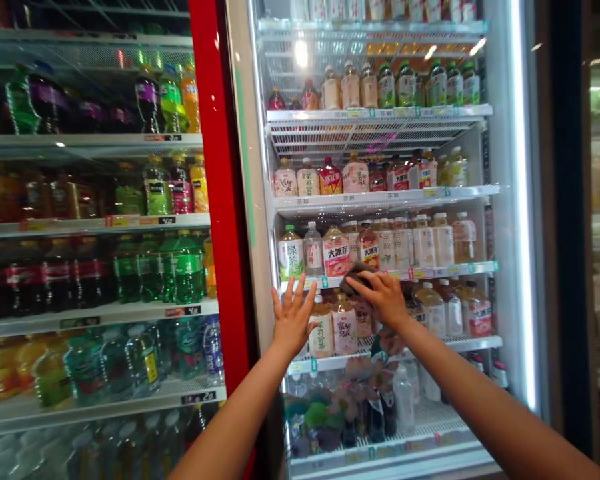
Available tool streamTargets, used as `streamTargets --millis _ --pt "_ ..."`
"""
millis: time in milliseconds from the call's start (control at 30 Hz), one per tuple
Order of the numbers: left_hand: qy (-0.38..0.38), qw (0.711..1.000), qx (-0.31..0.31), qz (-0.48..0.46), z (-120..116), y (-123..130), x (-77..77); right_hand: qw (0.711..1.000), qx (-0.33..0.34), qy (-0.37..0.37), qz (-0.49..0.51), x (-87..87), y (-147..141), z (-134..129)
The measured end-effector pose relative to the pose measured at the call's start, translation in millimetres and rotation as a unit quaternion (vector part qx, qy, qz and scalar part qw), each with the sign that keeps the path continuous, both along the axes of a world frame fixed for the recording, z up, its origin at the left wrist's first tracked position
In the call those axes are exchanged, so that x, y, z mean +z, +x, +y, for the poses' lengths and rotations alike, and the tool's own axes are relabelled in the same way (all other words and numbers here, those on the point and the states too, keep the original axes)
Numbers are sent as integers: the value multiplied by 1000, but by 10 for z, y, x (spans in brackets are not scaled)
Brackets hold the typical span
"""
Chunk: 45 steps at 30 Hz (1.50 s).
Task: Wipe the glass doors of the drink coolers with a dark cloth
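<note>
My right grip [389, 300] is closed on a dark cloth [354, 279] near the centre of the frame, against the glass door [383, 143]. My left grip [293, 323], to its left, is unclenched, fingers spread. Behind both, drink bottles [337, 250] line lit shelves; more bottles [187, 267] stand in the left of the frame.

So the right hand [387, 298] has a dark grey cloth [357, 279] bunched under its fingers, pressed up against the glass door [375, 143] of a lit drinks fridge, and the left hand [293, 322] is spread out flat near it with nothing in it. Behind the glass it's rows of bottled teas [336, 250] on white shelves [395, 193], and over to the left there's a red-edged fridge [211, 167] packed with colourful sodas [187, 267].
</note>
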<state>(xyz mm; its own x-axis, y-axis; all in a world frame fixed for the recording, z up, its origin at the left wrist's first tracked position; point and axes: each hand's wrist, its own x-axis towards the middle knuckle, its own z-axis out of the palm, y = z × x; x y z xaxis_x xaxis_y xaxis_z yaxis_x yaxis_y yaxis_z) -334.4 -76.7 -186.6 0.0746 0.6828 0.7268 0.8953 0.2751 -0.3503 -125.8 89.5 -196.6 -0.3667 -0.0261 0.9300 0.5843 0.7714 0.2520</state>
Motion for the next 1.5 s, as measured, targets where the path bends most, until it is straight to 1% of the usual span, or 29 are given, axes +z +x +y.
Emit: streamTargets --millis 33,100,167,200,233,300,400,433,500,567,633,667,733,833,867,933,1000,1067,1100,1167,1233,1300,1333,1400,1500 --pt "-3 1000 1 -1 -11 -24 2 999 -11 -17 38 51 -3 30" --pt "-7 1000 1 -2 -19 -64 1 994 -25 -53 95 191 -117 25" --pt "-6 1000 -1 1 -11 -89 -6 992 -24 -69 104 294 -316 -73" --pt "-5 1000 -1 3 -5 -96 -12 993 -19 -68 94 306 -409 -142" --pt "-4 1000 0 5 3 -101 -19 995 -12 -60 77 288 -477 -208" --pt "-2 1000 2 9 16 -106 -37 999 9 -33 25 183 -504 -289" --pt "2 1000 1 11 30 -112 -64 999 28 11 -21 16 -341 -227" --pt "3 1000 0 9 33 -115 -72 999 27 17 -14 1 -284 -176" --pt "2 1000 -3 1 38 -122 -81 999 19 11 31 49 -246 -92" --pt "-4 1000 -5 -8 39 -125 -80 997 13 -12 80 148 -332 -89" --pt "-12 1000 -8 -14 32 -121 -69 995 16 -31 96 204 -477 -171" --pt "-15 1000 -11 -15 23 -117 -60 996 20 -32 81 197 -536 -227" --pt "-19 999 -20 -17 -12 -114 -46 999 35 -20 21 123 -573 -318" --pt "-20 999 -40 -16 -114 -146 -75 997 54 11 -54 7 -445 -331" --pt "-19 999 -45 -14 -158 -171 -111 997 56 13 -55 2 -397 -311" --pt "-18 999 -47 -5 -243 -242 -228 998 54 1 -21 58 -372 -280" --pt "-16 999 -37 5 -303 -328 -392 998 46 -30 39 148 -475 -311" --pt "-18 1000 -22 12 -322 -411 -564 994 39 -57 81 187 -653 -412" --pt "-21 1000 -15 15 -318 -448 -638 994 41 -59 78 170 -737 -474" --pt "-29 999 -5 21 -293 -507 -745 997 56 -38 27 70 -837 -576" --pt "-33 999 -1 27 -267 -544 -799 996 75 -4 -39 -53 -824 -606" --pt "-30 999 0 31 -258 -554 -832 995 82 10 -63 -113 -756 -573" --pt "-27 999 2 31 -263 -550 -854 995 81 6 -57 -105 -733 -551" --pt "-15 1000 7 26 -288 -523 -925 997 74 -16 -27 -24 -760 -536" --pt "2 1000 16 14 -351 -461 -1098 997 62 -46 9 102 -988 -645"
